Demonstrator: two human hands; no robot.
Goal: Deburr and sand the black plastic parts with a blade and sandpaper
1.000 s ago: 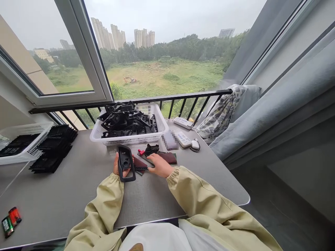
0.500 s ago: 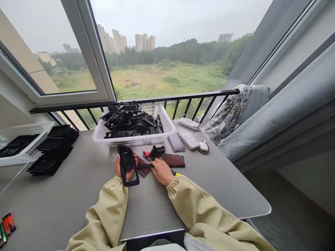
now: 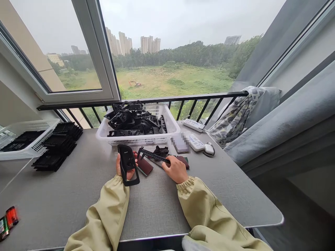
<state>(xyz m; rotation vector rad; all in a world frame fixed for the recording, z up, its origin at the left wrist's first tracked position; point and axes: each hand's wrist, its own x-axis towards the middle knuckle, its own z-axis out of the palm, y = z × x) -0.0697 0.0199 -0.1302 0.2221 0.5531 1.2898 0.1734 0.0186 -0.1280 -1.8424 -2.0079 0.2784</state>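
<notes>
A black plastic frame-like part (image 3: 127,162) with an opening at its lower end is held upright in my left hand (image 3: 119,166), the fingers showing around its right edge. My right hand (image 3: 176,169) is closed on one end of a dark caliper (image 3: 154,155). The caliper slants up to the left, its jaws near the black part but apart from it. Below the jaws lies a dark red sanding piece (image 3: 144,166) on the table. Another dark red and green piece (image 3: 184,161) is partly hidden behind my right hand. A small black part (image 3: 161,151) lies behind the caliper.
A white basket (image 3: 138,140) heaped with black parts stands at the back by the railing. Stacked black parts (image 3: 56,146) and a second basket (image 3: 49,126) are at left. White power strips (image 3: 196,142) lie back right, batteries (image 3: 12,217) front left.
My right hand has moved right and raised the caliper, whose jaws now show pointing up and left. My left hand still holds the black part. The view has shifted slightly.
</notes>
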